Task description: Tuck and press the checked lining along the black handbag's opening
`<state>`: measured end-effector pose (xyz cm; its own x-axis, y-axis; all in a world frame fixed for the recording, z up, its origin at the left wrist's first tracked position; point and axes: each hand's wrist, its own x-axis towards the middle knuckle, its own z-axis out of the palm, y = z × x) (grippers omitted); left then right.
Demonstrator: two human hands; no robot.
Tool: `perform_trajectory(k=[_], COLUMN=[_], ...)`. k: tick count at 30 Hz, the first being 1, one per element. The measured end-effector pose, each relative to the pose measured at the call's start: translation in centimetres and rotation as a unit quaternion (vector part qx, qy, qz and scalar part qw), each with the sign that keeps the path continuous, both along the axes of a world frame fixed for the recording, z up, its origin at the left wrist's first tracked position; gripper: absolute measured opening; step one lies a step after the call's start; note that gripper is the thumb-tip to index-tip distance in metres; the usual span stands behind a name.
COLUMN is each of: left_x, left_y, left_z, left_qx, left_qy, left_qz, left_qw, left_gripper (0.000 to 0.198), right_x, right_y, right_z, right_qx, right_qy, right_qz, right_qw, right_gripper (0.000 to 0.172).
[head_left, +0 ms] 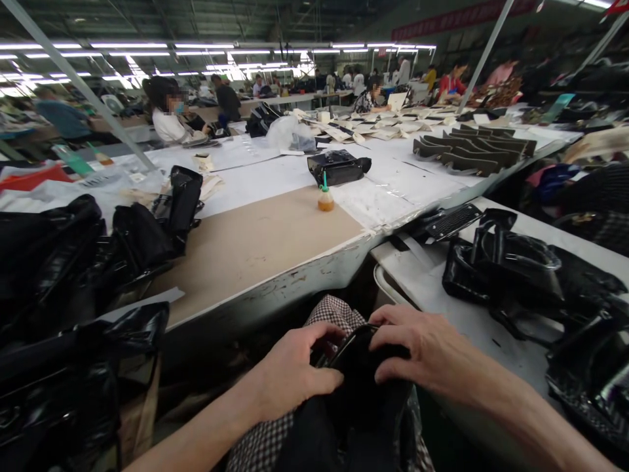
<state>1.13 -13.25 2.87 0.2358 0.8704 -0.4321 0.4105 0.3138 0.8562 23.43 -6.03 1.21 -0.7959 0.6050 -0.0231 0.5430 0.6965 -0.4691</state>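
Both my hands rest low in my lap, over checked trousers, gripping a black leather bag piece (361, 367). My left hand (295, 373) curls its fingers around the piece's left edge. My right hand (422, 351) lies over its top right, fingers bent down onto it. The lower part of the piece drapes down between my legs. More black bag parts (511, 265) lie on the white side table to my right. Another heap of black bags (73, 262) sits at my left.
A long work table (255, 242) with a brown board runs ahead, holding a small glue bottle (325, 196), a black bag (338, 166) and rows of dark cut strips (472, 152). Other people sit working at the far end (171, 118).
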Motion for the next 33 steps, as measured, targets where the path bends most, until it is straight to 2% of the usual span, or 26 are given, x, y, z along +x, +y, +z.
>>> perform_trajectory(k=[4,6,10,13,17,20,22,25,27,29,33], left_x=[-0.2,-0.3,-0.5,-0.4,-0.4,-0.8,-1.2,-1.6,-1.4,-0.8,0.9], left_y=[0.0,-0.2,-0.6,-0.8,-1.0,-1.3,-1.7,-2.5,-3.2,-3.8,-5.1], left_z=[-0.1,-0.5,-1.3,-1.5,-1.4,-1.3,-1.2,-0.9,-0.6,-0.3,-0.3], left_qx=[0.018,0.052,0.112,0.135,0.155,0.126,0.064,-0.034,-0.058,-0.046,-0.001], left_qy=[0.037,0.052,0.079,0.077,0.068,0.021,-0.04,-0.145,-0.177,-0.147,0.037], left_qz=[0.009,0.025,0.055,0.041,0.018,0.012,0.018,0.064,0.098,0.119,0.137], left_qw=[0.999,0.997,0.989,0.987,0.985,0.992,0.997,0.987,0.978,0.981,0.99], left_gripper=[0.031,0.026,0.017,0.016,0.02,0.024,0.028,0.039,0.049,0.053,0.039], right_x=[-0.5,-0.6,-0.5,-0.4,-0.7,-0.8,-0.7,-0.4,-0.3,-0.3,-0.3], right_y=[-0.1,-0.2,-0.3,-0.4,-0.6,-0.6,-0.6,-0.3,-0.1,0.1,0.2], right_z=[-0.1,-0.8,-2.9,-4.0,-4.4,-4.5,-4.5,-4.7,-4.5,-4.1,-2.6], right_qx=[0.017,0.023,-0.011,-0.027,-0.037,-0.034,-0.027,-0.008,0.003,0.014,0.074], right_qy=[-0.005,0.052,0.186,0.232,0.258,0.251,0.234,0.209,0.199,0.195,0.189], right_qz=[0.013,0.01,-0.058,-0.081,-0.078,-0.074,-0.081,-0.074,-0.05,-0.016,0.078], right_qw=[1.0,0.998,0.981,0.969,0.962,0.964,0.969,0.975,0.979,0.98,0.976], right_gripper=[0.015,0.011,0.013,0.014,0.014,0.014,0.013,0.011,0.012,0.014,0.017])
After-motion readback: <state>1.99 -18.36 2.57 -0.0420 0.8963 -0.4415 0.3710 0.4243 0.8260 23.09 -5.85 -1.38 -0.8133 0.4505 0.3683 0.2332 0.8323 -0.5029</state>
